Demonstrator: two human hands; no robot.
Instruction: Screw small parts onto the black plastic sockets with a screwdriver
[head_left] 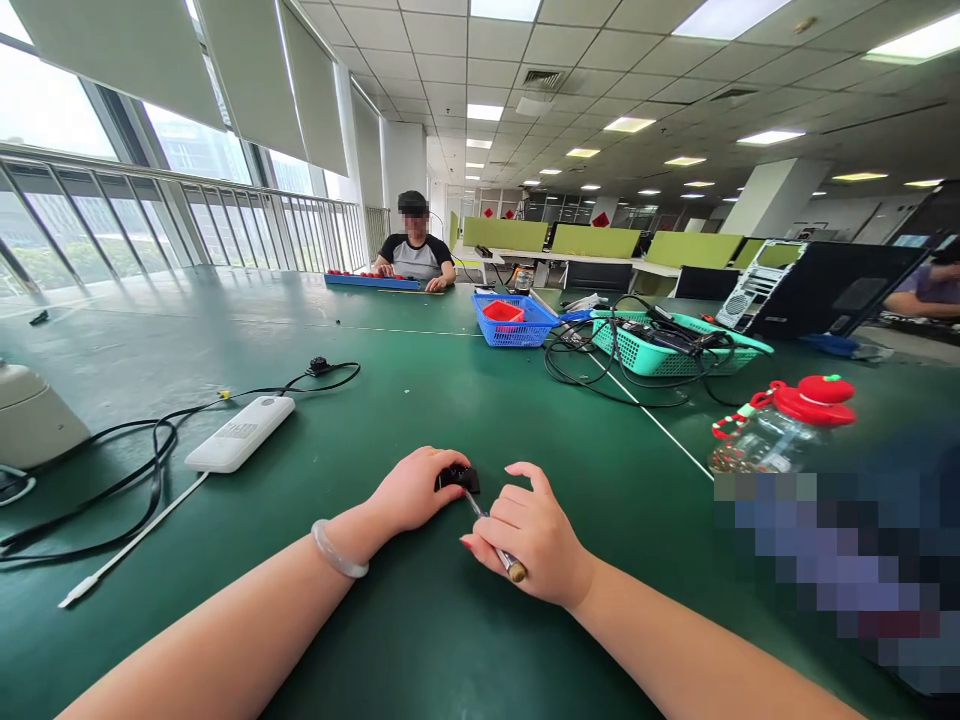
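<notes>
My left hand (412, 490) rests on the green table (450, 400) and pinches a small black part (457, 477) between thumb and fingers. My right hand (532, 535) sits just to its right, fingers curled around a thin metal tool (495, 540) with a brass-coloured end; the tool's tip points at the black part. A pale bangle (337, 552) circles my left wrist.
A white power strip (240, 432) with black cables lies to the left. A blue basket (514, 322) and a teal basket (675, 345) with cables stand farther back. A clear bottle with a red cap (787, 425) lies at right. A person sits at the table's far end.
</notes>
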